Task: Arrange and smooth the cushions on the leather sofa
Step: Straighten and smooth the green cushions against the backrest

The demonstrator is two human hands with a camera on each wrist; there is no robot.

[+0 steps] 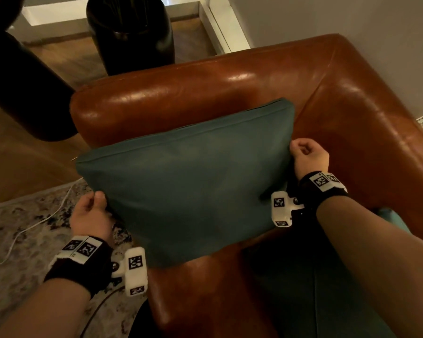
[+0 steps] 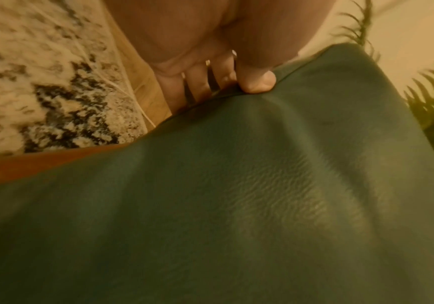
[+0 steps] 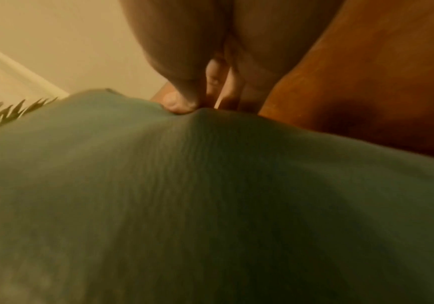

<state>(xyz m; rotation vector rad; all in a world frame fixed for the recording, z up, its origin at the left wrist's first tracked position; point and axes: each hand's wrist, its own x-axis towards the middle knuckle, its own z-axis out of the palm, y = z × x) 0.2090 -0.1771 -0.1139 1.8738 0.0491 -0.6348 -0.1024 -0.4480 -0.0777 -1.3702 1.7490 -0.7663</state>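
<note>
Left hand pinching left side edge of teal, square, grained-leather cushion, thumb on front face, fingers curled behind. Right hand pinching opposite right edge, thumb in front, fingers behind.

Glossy brown leather sofa: cushion held over corner seat, upper edge near backrest, lower corner over front seat edge. Open room above the cushion and to its left, over mottled cream-and-black rug. Tall black cylindrical vase behind backrest, well apart.

Cushion face mostly smooth; shallow creases radiating from both pinch points. Seam line running just below upper edge.
</note>
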